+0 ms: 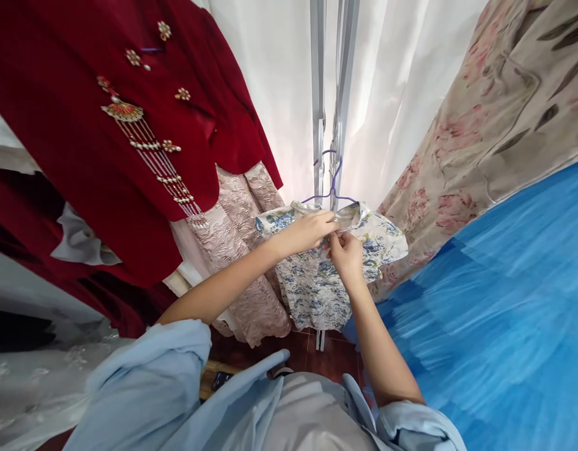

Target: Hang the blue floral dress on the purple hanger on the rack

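Observation:
A short-sleeved blouse (pixel 312 288) with a blue floral print hangs on a purple wire hanger (pixel 335 178) in front of me. At its front, just below the neckline, my left hand (pixel 312 230) has its fingers pinched together on the fabric. My right hand (pixel 346 250) meets it there from the right, thumb and fingertips closed on the edge of the front opening. The fingertips of both hands nearly touch. Whether a button lies between them is too small to tell.
Behind the blouse stands a grey metal rail (pixel 318 75) before a white curtain (pixel 387 75). A red jacket (pixel 176 125) with beaded ornaments and a pink textured skirt (pixel 242 250) hang left. On the right are a beige floral garment (pixel 467 138) and blue tulle (pixel 481 300).

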The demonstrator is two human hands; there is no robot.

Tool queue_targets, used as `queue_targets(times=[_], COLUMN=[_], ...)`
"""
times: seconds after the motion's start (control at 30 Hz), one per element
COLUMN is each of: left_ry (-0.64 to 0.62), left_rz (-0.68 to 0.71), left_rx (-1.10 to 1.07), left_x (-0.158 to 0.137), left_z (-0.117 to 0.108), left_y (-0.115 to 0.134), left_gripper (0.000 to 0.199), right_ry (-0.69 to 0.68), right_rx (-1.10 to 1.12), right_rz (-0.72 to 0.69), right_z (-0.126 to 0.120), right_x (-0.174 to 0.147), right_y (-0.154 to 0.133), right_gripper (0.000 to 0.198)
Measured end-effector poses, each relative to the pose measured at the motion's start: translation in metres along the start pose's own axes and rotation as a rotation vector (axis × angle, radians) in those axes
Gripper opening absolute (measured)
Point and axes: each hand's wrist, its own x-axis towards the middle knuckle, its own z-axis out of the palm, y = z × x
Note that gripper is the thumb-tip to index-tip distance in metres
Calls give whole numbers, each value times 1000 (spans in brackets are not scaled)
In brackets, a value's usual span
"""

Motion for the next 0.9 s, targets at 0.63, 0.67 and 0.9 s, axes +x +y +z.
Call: queue_targets(times=[0.63,0.67,0.9], left_ry=[875,870,437], left_rz=[-883,-952,-1071], left_rx=[-146,-172,-487], left_x=[-129,-143,-148], left_z=[16,33,154], left_y=[-109,-105,5], left_gripper=[12,13,17], right_ry=[-329,-358,-451], right_rx=[-137,-112,-40], right_rz=[344,364,431], right_z=[-2,-5,-22], right_x=[-133,-143,-166], right_y=[180,187,210], right_gripper=[41,43,43])
